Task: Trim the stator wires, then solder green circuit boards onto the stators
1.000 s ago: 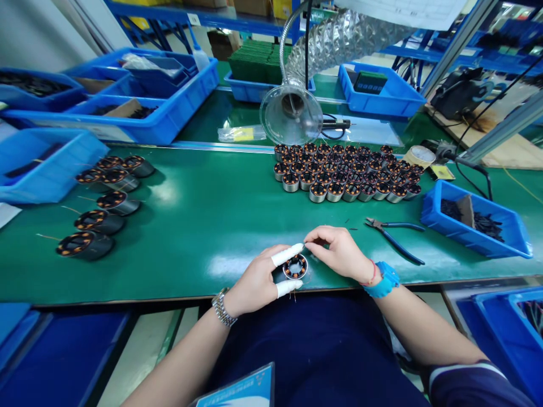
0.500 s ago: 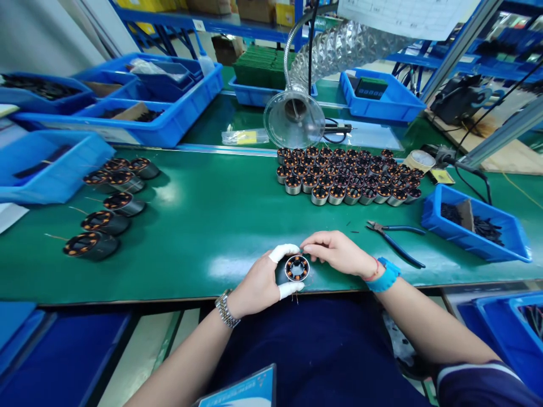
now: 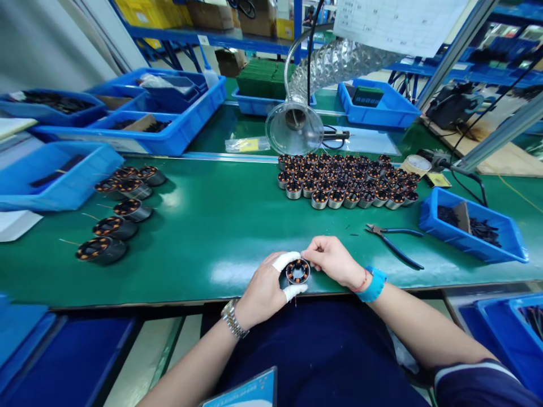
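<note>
My left hand (image 3: pixel 266 285), with white finger covers on thumb and finger, grips a motor stator (image 3: pixel 298 271) at the table's front edge. The stator is a round metal ring with copper windings and an open centre, its opening facing up. Thin wire ends hang below it near my thumb. My right hand (image 3: pixel 331 259) is pinched closed at the stator's upper right rim; whatever sits between the fingertips is too small to make out. To the right of that hand lie blue-handled cutting pliers (image 3: pixel 394 244).
Rows of stators (image 3: pixel 339 183) stand at the back right, and several more with wires sticking out (image 3: pixel 102 250) at the left. A blue bin of black pieces (image 3: pixel 470 226) is on the right. A clear extraction hood (image 3: pixel 275 133) hangs behind. Blue trays (image 3: pixel 169 141) fill the back left.
My right hand has come slightly left and down, its fingers closing in at the stator's rim. My left hand still holds the stator. The whole view has shifted a little.
</note>
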A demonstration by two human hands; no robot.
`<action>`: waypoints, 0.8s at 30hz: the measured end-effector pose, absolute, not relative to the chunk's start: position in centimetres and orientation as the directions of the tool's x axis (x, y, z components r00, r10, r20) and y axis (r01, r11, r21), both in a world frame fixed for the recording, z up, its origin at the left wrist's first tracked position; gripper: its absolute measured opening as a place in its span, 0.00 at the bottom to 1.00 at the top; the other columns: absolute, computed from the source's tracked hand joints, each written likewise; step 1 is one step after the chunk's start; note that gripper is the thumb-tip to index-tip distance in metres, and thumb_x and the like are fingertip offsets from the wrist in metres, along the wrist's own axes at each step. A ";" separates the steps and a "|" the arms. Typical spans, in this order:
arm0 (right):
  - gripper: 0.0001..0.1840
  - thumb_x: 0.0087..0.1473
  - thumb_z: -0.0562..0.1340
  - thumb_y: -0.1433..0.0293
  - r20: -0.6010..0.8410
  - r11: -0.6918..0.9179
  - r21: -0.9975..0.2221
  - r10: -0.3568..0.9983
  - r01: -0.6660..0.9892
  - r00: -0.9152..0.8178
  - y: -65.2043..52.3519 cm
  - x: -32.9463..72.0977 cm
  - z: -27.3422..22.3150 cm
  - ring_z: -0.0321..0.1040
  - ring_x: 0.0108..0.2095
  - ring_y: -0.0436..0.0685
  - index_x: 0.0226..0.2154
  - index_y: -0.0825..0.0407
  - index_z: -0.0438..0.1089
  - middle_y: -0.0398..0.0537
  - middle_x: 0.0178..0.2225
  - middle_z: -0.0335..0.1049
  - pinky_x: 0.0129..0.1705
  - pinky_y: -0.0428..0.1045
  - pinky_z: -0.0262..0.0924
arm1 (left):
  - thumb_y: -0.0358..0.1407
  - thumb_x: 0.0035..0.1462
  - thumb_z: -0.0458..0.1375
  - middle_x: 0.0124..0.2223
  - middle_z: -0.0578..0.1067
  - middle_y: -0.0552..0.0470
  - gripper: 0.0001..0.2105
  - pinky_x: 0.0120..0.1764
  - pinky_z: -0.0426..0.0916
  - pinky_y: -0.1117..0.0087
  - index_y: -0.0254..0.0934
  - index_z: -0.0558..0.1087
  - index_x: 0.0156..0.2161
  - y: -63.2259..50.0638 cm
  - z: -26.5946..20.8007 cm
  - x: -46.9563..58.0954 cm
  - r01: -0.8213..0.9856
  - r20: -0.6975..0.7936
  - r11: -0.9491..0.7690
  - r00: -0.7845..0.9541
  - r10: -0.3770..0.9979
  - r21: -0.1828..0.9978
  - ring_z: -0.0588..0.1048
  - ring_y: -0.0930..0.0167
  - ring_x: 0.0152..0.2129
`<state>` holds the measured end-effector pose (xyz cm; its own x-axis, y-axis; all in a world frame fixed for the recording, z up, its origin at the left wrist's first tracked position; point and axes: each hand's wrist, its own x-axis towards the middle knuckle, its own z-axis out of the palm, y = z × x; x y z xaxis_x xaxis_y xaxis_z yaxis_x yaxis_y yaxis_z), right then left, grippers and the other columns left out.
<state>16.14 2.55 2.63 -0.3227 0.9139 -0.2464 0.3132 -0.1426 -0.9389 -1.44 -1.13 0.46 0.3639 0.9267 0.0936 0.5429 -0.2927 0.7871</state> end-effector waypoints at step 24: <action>0.12 0.51 0.51 0.73 -0.123 0.098 -0.888 0.890 0.448 -0.439 0.8 16.3 3.1 0.54 0.18 0.45 0.19 0.55 0.61 0.40 0.17 0.59 0.21 0.43 0.52 | 0.30 0.48 0.59 0.44 0.73 0.46 0.20 0.54 0.56 0.53 0.38 0.65 0.48 -0.8 1.8 -2.9 0.520 0.333 -0.647 0.574 0.748 0.558 0.70 0.64 0.43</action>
